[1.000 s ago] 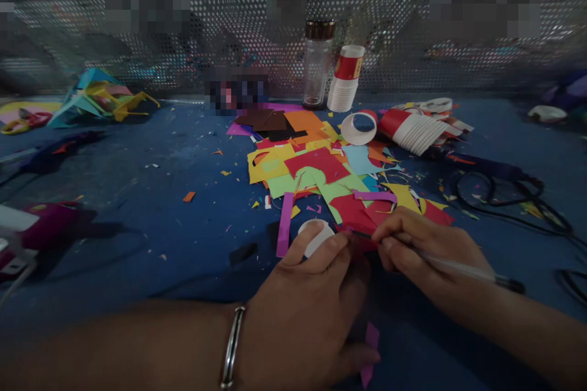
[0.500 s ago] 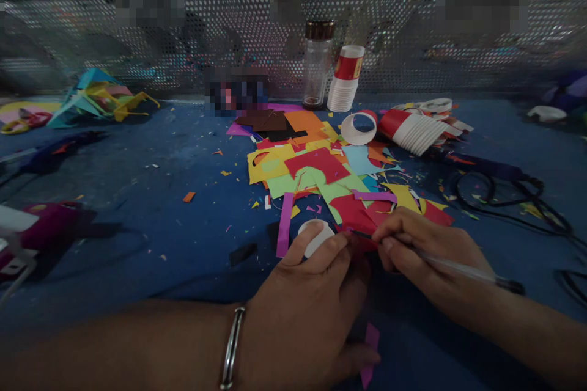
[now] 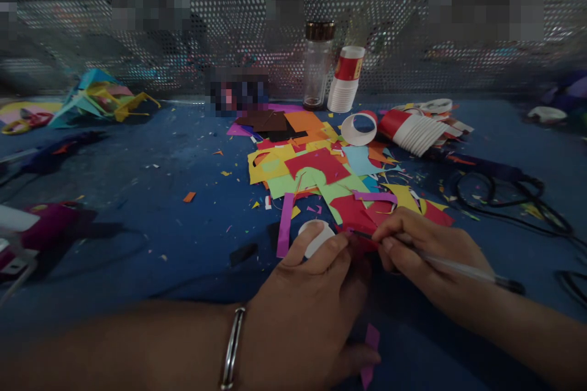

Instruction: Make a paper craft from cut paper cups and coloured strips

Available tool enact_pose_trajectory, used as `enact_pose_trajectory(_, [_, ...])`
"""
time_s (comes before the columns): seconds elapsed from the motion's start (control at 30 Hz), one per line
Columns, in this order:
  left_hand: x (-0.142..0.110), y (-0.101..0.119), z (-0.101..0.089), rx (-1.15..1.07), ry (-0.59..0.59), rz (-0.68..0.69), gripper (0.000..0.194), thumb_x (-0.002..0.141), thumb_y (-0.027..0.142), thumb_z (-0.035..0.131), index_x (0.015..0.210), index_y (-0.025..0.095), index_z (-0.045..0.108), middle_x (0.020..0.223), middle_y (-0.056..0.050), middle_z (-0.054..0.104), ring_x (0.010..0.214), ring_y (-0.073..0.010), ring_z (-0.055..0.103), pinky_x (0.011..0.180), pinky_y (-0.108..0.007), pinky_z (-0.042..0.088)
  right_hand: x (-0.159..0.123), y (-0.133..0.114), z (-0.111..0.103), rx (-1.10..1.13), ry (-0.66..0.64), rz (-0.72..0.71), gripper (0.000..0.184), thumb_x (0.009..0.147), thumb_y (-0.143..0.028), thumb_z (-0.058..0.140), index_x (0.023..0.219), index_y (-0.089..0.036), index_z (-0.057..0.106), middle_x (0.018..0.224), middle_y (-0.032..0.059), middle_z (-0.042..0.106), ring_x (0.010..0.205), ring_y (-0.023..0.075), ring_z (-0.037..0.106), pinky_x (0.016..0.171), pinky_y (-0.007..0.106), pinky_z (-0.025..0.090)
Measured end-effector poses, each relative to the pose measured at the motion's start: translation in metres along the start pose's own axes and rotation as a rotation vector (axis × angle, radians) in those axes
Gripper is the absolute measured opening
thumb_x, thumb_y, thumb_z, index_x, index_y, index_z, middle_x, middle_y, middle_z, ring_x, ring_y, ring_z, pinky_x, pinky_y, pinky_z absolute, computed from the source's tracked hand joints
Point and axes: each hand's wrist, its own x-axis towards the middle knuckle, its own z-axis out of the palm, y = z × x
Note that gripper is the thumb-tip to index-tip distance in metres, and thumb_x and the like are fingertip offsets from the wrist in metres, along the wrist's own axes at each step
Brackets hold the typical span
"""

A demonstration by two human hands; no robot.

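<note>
My right hand (image 3: 422,250) is closed in a writing grip around a clear-barrelled pen (image 3: 458,267), its black end pointing to the lower right. The pen's tip is near my left fingertips, over red paper. My left hand (image 3: 307,299) lies palm down with its fingers apart. Two of its fingers rest on a white paper disc (image 3: 316,237), partly covering it. Its thumb is stretched over a purple paper strip (image 3: 370,342). What lies under the left palm is hidden. Another purple strip (image 3: 285,225) lies just left of the disc.
Coloured paper scraps (image 3: 316,165) spread ahead of my hands. Behind them stand a glass bottle (image 3: 316,70) and stacked paper cups (image 3: 346,79); more cups (image 3: 413,131) lie sideways. A corded tool (image 3: 486,165) is at right, a purple device (image 3: 50,226) at left. Perforated metal (image 3: 220,24) closes the back.
</note>
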Motion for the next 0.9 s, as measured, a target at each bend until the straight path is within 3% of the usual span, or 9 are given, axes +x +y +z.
enact_pose_trajectory(0.33, [-0.001,0.000,-0.002,0.009,0.017,0.008,0.070,0.090,0.068,0.060,0.132,0.011,0.063,0.133,-0.013,0.067,0.132,-0.0290,0.051,0.123,-0.049,0.030,0.004,0.007,-0.001,0.026,-0.032,-0.036,0.020,0.095,-0.030,0.041,0.081,-0.026,0.056,0.055,-0.0051,0.061,0.047,0.0128,0.057,0.049,0.027,0.037])
enact_pose_trajectory(0.63, [-0.001,0.000,0.001,-0.019,0.011,-0.003,0.072,0.089,0.067,0.062,0.133,0.009,0.061,0.134,-0.014,0.066,0.135,-0.0300,0.050,0.125,-0.050,0.027,-0.001,-0.003,-0.002,-0.016,0.039,0.017,0.023,0.097,-0.030,0.038,0.082,-0.026,0.055,0.057,-0.0048,0.061,0.049,0.0135,0.055,0.053,0.030,0.038])
enact_pose_trajectory(0.9, [-0.001,0.000,-0.003,-0.027,-0.004,-0.001,0.071,0.090,0.065,0.063,0.134,0.010,0.061,0.135,-0.013,0.066,0.134,-0.0288,0.050,0.124,-0.050,0.029,0.000,-0.002,-0.002,0.007,-0.001,-0.009,0.022,0.096,-0.029,0.039,0.081,-0.025,0.055,0.058,-0.0040,0.061,0.050,0.0135,0.056,0.053,0.029,0.038])
